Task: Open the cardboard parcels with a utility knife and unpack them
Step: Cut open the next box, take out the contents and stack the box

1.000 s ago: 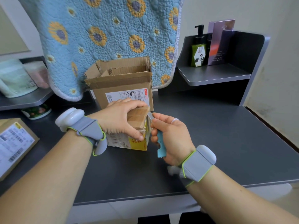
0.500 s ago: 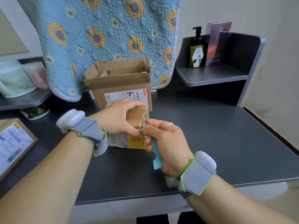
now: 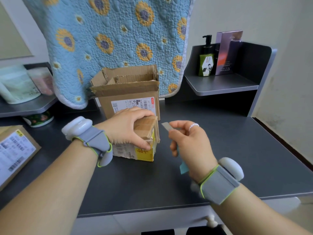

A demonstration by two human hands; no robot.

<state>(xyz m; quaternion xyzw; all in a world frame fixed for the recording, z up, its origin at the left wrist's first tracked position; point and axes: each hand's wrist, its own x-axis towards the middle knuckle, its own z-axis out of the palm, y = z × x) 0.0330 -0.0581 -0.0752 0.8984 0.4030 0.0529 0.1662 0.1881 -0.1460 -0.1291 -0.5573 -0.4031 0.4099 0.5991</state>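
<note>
Now left hand [image 3: 126, 126] grips parcel [image 3: 145, 141], knife [image 3: 166, 127] just beside

A small parcel [image 3: 145, 150] stands near the middle of the desk [image 3: 237, 158], with the left hand [image 3: 128, 128] on top of it. Just to its right, apart from it, the right hand [image 3: 189, 143] holds a knife [image 3: 166, 127], blade toward the parcel. Behind the small parcel stands an open box [image 3: 128, 92], under a hanging quilt [image 3: 118, 39]. Another parcel [image 3: 15, 151] lies at the desk's left edge. On the right shelf [image 3: 221, 85] a bottle [image 3: 206, 60] stands left of a carton [image 3: 227, 53].
</note>
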